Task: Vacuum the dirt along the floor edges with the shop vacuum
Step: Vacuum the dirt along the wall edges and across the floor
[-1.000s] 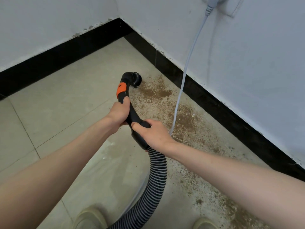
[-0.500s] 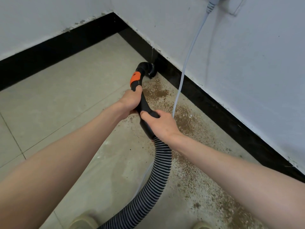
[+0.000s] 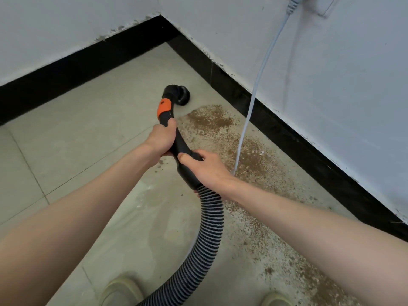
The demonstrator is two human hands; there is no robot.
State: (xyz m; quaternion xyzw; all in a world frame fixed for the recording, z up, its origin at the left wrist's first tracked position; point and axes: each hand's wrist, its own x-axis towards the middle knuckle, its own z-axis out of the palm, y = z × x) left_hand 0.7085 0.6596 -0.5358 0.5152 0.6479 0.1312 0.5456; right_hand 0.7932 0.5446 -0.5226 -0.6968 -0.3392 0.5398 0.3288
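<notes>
Head view: left hand (image 3: 162,140) and right hand (image 3: 207,167) both grip the black hose handle (image 3: 176,142), nozzle (image 3: 182,96) at upper centre apparently on the floor just left of the dirt (image 3: 209,121) by the black baseboard (image 3: 276,127); mid-sweep, next pass should go rightward through it.
</notes>
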